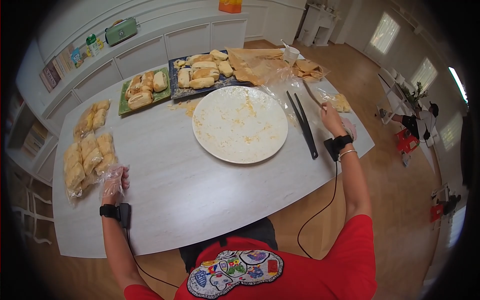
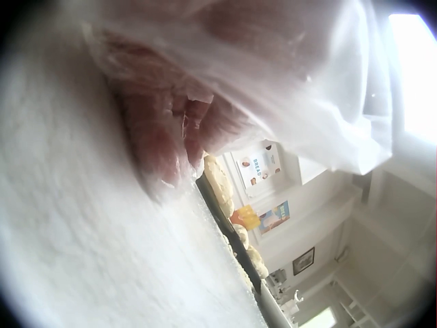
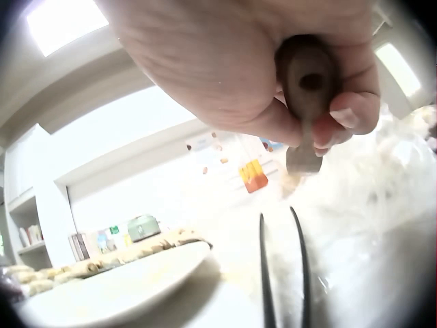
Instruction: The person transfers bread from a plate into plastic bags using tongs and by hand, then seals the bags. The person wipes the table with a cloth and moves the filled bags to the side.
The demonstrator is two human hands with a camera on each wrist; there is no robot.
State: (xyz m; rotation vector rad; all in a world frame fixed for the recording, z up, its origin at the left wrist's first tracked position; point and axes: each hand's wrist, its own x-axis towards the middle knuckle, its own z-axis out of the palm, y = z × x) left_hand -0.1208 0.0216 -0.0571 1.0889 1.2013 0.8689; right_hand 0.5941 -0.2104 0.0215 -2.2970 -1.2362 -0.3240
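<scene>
My left hand (image 1: 115, 181), in a loose clear plastic glove, rests at the left of the table with its fingers loosely bent and nothing in them. Its fingertips (image 2: 164, 174) lie at the white tabletop. Right beside it are bagged bread rolls (image 1: 87, 160), packed in clear plastic. At the table's right side, my bare right hand (image 1: 331, 119) grips a brown-handled spatula (image 3: 311, 78) with a hole in its handle end and a metal part beyond the fingers. Black tongs (image 1: 303, 125) lie left of that hand, beside a large white plate (image 1: 240, 150) smeared with yellowish crumbs.
Filled rolls sit on a green plate (image 1: 123, 111) and a dark blue tray (image 1: 176, 94) along the far side. Brown paper (image 1: 250, 57), clear plastic (image 1: 277, 82) and a white cup (image 1: 291, 54) occupy the far right. A small bag of bread (image 1: 342, 102) lies beyond my right hand.
</scene>
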